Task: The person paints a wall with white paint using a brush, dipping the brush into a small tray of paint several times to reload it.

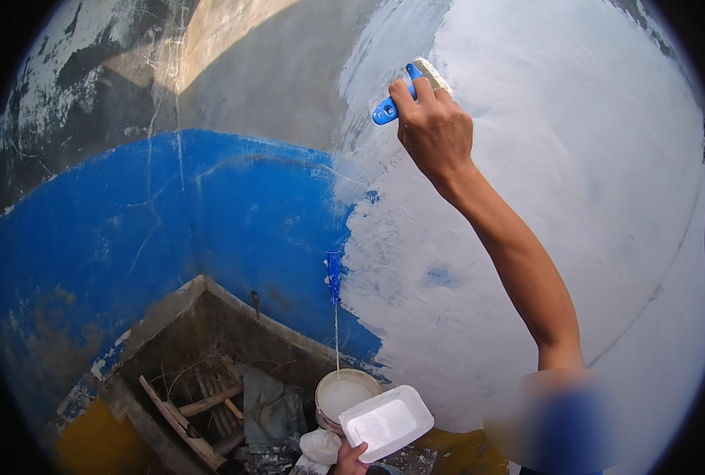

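My right hand (438,134) is raised against the wall, its fingers wrapped around a paintbrush with a blue handle (385,112) and pale bristles (432,75). The brush lies by the boundary between thick white paint (526,158) and thinly streaked grey wall. Low in the view, my left hand (352,459) grips the near edge of a white plastic tub (388,423), thumb over its rim. Just behind the tub stands a round bucket (321,400) of white liquid. A thin metal rod with a blue handle (334,277) rises from it; its lower end is hidden in the liquid.
Left of the bucket, a concrete-edged recess (162,317) holds wooden pieces (180,423) and grey cloth (269,408). A white lumpy bundle (321,446) sits beside the bucket. Blue paint (250,214) covers the lower left wall, with bare grey plaster (281,71) above.
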Demonstrator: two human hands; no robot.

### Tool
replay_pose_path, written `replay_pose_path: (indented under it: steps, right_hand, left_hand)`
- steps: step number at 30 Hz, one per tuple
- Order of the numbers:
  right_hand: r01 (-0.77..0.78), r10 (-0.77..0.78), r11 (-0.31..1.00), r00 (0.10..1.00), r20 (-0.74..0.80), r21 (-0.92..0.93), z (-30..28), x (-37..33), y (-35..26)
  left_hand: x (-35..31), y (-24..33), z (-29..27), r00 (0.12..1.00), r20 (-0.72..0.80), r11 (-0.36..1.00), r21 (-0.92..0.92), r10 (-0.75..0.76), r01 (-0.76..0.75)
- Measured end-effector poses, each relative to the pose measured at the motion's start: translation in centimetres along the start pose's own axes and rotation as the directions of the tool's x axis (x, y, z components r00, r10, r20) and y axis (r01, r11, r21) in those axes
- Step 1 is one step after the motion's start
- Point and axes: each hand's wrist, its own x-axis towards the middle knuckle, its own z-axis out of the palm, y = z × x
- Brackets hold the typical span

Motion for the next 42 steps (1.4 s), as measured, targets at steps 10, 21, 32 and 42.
replay_pose_path:
  steps: [10,21,32,42]
  right_hand:
    - [0.434,-0.454,0.891,0.845,0.283,0.134,5.6,-16.3,-17.9]
    - [-0.257,0.192,0.912,0.956,0.224,0.318,0.2,-2.4,-1.0]
    - [0.396,-0.441,0.891,0.871,0.216,0.221,3.3,-16.1,-12.2]
    - [-0.236,0.201,0.944,0.966,0.164,0.232,-3.0,-1.3,3.6]
  left_hand:
    - [-0.8,-0.3,0.5,0.997,-0.077,0.999,-0.053,0.006,-0.01]
    - [-0.7,-0.9,-0.1,0.997,-0.066,0.999,-0.046,0.025,-0.028]
    - [-0.2,-1.0,0.0,0.999,0.013,0.999,0.001,-0.045,0.045]
    - [-0.6,-1.0,0.6,0.999,0.032,0.998,-0.055,-0.012,0.013]
